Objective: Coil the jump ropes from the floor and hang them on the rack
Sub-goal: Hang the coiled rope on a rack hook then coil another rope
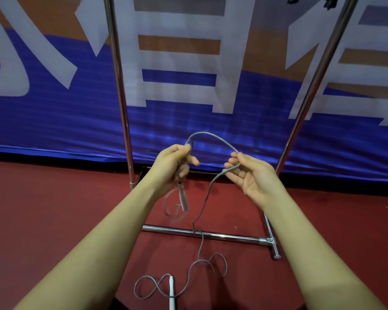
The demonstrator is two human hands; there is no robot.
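The left hand (173,166) has its fingers curled, thumb and forefinger pinching the grey jump rope (213,136) at the top of the fist. Below those fingers a pale handle (183,199) hangs down, blurred, with a few faint loops of rope beside it; how many loops I cannot tell. The lower fingers of this hand are bent loosely inward toward the palm.

The right hand (251,175) is turned palm toward the camera, fingers half bent. The rope passes between its thumb and forefinger tips and across the other fingertips, held lightly rather than in a closed fist. Between the two hands the rope rises in an arch above the fingers.

From the right fingers the rope drops, crosses over the low bar of the metal rack (202,233), and lies in loose curls on the red floor (54,209) below both hands. A second white handle (171,289) lies on the floor among those curls, near the bottom edge.

Both forearms reach forward, bare, hands raised at about the same height and apart. Behind the fingers stand the rack's two uprights and a blue, orange and white banner (54,108).
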